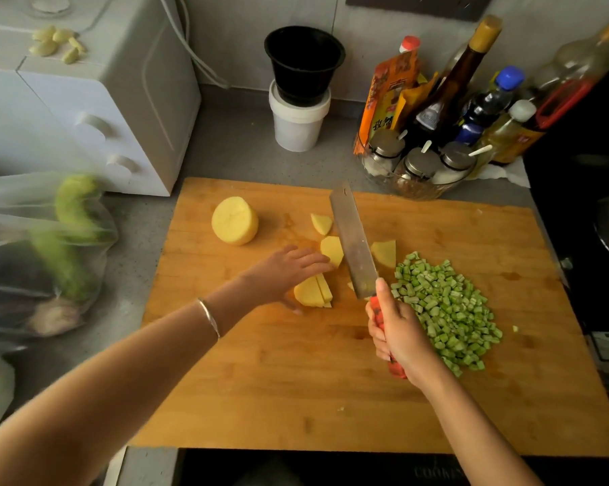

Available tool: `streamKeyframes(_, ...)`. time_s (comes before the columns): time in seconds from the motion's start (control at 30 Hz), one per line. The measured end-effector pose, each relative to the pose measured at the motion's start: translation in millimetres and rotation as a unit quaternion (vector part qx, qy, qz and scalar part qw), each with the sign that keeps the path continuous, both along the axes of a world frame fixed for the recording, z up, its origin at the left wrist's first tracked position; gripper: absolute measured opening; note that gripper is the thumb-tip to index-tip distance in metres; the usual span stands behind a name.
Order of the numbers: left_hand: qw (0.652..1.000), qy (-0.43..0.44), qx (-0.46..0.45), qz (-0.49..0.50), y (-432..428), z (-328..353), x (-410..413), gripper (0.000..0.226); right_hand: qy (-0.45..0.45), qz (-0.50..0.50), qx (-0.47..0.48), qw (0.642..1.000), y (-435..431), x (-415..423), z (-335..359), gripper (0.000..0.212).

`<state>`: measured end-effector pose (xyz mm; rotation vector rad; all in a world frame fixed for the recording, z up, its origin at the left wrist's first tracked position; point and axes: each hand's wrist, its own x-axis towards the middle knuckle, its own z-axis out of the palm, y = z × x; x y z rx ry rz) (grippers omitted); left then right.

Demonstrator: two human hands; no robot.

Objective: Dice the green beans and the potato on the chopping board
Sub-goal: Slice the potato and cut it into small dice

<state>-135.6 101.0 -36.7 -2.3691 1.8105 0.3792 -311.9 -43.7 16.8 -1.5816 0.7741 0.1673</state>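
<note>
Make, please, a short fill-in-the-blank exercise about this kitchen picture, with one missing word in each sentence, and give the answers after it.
1. The right hand grips the knife by its ____ handle.
2. The diced green beans lie in a pile on the ____ side of the blade.
3. The left hand touches cut pieces of ____ on the chopping board.

Missing words: red; right; potato.

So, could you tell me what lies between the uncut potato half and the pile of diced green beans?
The head view shows loose potato slices, fingers of the left hand and the cleaver.
</note>
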Motion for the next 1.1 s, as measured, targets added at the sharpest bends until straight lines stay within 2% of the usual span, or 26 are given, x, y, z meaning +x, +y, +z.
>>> streamKeyframes(0.13, 0.994, -0.021, 0.048, -0.095, -20, 3, 10, 0.083, -0.004, -0.014, 0.009, 1.000, -1, -7, -1, 0.058)
streamKeyframes(0.23, 0.994, 0.011, 0.058, -0.094, -25, 2, 12, 0.074, 0.004, -0.018, 0.026, 0.999, 0, -12, -3, 0.058)
streamKeyframes(0.33, 0.996, 0.040, 0.044, -0.066, -23, 1, 10, 0.070, 0.004, -0.014, 0.035, 0.999, 1, -15, -3, 0.057)
streamKeyframes(0.5, 1.000, 0.008, 0.026, -0.004, -12, -4, 0, 0.066, 0.010, -0.009, 0.035, 0.999, 3, -15, -6, 0.056)
streamKeyframes(0.57, 0.999, -0.022, 0.006, 0.045, -2, -7, -11, 0.064, 0.013, -0.005, 0.037, 0.999, 6, -14, -9, 0.055)
streamKeyframes(0.67, 0.983, -0.035, -0.037, 0.178, 8, -14, -38, 0.060, 0.020, 0.009, 0.047, 0.999, 11, -13, -14, 0.056)
streamKeyframes(0.73, 0.962, -0.002, -0.095, 0.254, 13, -21, -48, 0.061, 0.031, 0.022, 0.050, 0.998, 15, -12, -18, 0.056)
streamKeyframes(0.83, 0.929, 0.072, -0.177, 0.318, 29, -28, -47, 0.082, 0.052, 0.033, 0.038, 0.997, 20, -12, -23, 0.056)
streamKeyframes(0.9, 0.906, 0.081, -0.230, 0.345, 42, -31, -47, 0.091, 0.066, 0.033, 0.026, 0.997, 22, -13, -26, 0.056)
streamKeyframes(1.03, 0.871, 0.217, -0.243, 0.368, 51, -33, -51, 0.080, 0.081, 0.029, -0.002, 0.996, 27, -13, -30, 0.055)
streamKeyframes(1.1, 0.863, 0.241, -0.250, 0.366, 47, -34, -52, 0.071, 0.084, 0.027, 0.000, 0.996, 32, -12, -32, 0.055)
